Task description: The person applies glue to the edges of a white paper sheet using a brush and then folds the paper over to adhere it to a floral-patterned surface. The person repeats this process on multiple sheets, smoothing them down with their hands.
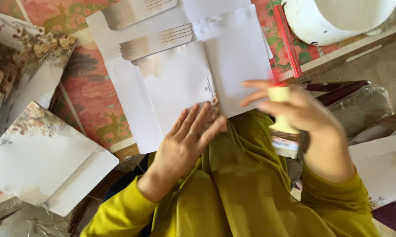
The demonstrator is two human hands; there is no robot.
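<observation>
In the head view, the left hand (185,142) lies flat, palm down, with the fingers spread a little and pointing up and to the right. It presses on the lower edge of a white card (176,92), which lies on the person's lap and partly on the table. The forearm comes from the lower left in a mustard sleeve (119,210).

The right hand (294,109) comes in from the right, wrist bent, fingers reaching left over a second white sheet (237,61). It is closed around a small pale yellow tube (280,109), held upright; the picture is blurred here, so I cannot tell how the fingertips sit on it. The tube is just above the right edge of that sheet.

Both sheets lie on a stack of white envelopes (127,101) with brown-grey bands at the top. The stack rests on a red cloth (92,92) with a deer pattern.

At the left, more envelopes (40,158) with a flower print hang over the table edge, well apart from the hands. At the upper right a white bucket (338,17) stands near the table edge, and a red stick (288,41) lies between the bucket and the sheets. To the right of the right hand there is a dark chair (338,90) and a further envelope (382,166), so open room on this side is small.
</observation>
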